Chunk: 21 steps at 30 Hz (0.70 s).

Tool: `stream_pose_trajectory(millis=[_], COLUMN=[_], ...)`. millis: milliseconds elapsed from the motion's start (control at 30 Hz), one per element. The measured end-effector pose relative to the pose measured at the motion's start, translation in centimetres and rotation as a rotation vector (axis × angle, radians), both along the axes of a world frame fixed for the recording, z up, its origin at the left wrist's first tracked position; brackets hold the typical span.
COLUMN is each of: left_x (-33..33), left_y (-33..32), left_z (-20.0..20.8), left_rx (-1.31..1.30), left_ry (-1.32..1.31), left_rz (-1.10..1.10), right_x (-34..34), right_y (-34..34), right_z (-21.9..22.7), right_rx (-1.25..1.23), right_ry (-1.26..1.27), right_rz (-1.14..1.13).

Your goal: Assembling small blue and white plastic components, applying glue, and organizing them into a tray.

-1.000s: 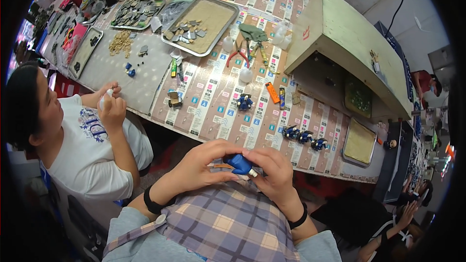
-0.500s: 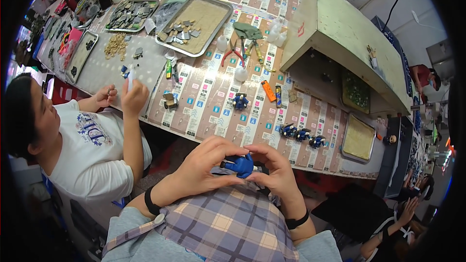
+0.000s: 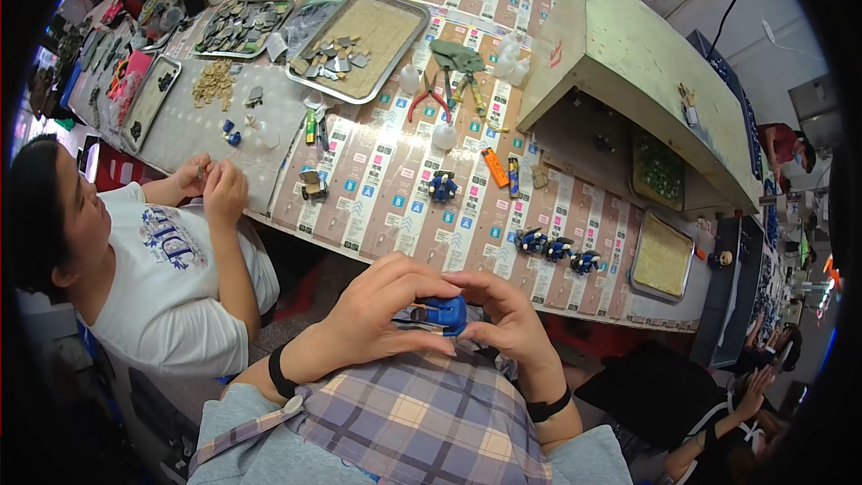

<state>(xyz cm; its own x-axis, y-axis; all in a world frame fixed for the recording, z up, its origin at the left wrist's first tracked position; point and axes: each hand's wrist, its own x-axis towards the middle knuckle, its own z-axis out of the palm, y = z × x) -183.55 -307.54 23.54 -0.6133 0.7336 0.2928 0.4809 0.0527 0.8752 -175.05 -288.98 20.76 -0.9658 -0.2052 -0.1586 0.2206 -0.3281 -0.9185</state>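
Note:
A small blue plastic figure part [image 3: 444, 313] is held between my two hands, in front of my plaid apron. My left hand [image 3: 382, 307] pinches its left side between thumb and fingers. Fingers of my right hand [image 3: 503, 313] are curled round its right end, with the thumb against its lower edge. Part of the piece is hidden by the fingers. Past my hands, a dark blue figure [image 3: 442, 187] stands on the patterned table [image 3: 377, 216]. Several similar figures [image 3: 558, 250] sit in a row to the right.
Red-handled pliers [image 3: 429, 105], a white bottle [image 3: 444, 136] and an orange tube [image 3: 495, 168] lie beyond the figure. A tray [image 3: 409, 31] holds grey pieces. On the right stands a large metal hood [image 3: 646, 81]. A co-worker [image 3: 171, 278] sits close on my left, handling a small piece.
The blue piece has been turned between my fingers and shows a different side. The co-worker has put a white bottle down and brought both hands together.

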Motion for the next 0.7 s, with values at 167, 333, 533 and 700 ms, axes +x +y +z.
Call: stream_pose_trajectory(millis=[167, 333, 533, 700], left_x=[0.07, 0.13, 0.12, 0.07], left_y=[0.11, 0.29, 0.44, 0.58], left_z=[0.0, 0.3, 0.46, 0.22], left_rx=[-0.002, 0.002, 0.013, 0.02], left_ry=[0.052, 0.041, 0.022, 0.008], left_rz=[0.0, 0.006, 0.008, 0.0], right_x=[0.01, 0.07, 0.3, 0.34], right_y=[0.17, 0.32, 0.48, 0.82], right_z=[0.01, 0.09, -0.03, 0.05], right_rx=[-0.024, -0.034, -0.001, 0.036], right_ry=[-0.024, -0.015, -0.007, -0.017], right_rz=[0.03, 0.052, 0.068, 0.114])
